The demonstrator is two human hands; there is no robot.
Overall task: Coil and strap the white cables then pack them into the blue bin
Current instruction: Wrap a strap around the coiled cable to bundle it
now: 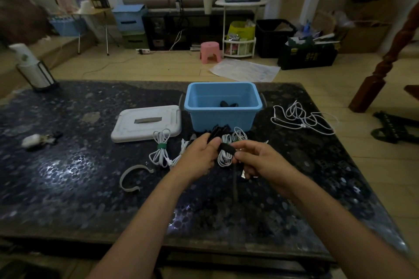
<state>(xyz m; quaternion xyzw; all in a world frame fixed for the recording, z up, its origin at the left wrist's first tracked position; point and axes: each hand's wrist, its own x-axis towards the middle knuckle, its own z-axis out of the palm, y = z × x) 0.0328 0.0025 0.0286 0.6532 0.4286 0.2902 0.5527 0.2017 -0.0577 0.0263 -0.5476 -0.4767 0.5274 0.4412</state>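
Fingers (217,142) of our left hand (199,156) and right hand (254,158) pinch the black strap (227,148) over a coiled white cable (224,158) at six o'clock of the blue bin (223,106); we should cinch it snugly, keeping loops bunched.

no readable text, yellow marks on the dark crate (307,55) too blurred to make out

Dim room, pale wood floor (158,68) across the middle. A pink stool (210,51) stands at upper centre, a white tiered shelf (239,27) just right of it, a low black cabinet (181,29) behind, and a reddish wooden post (390,52) at far right.
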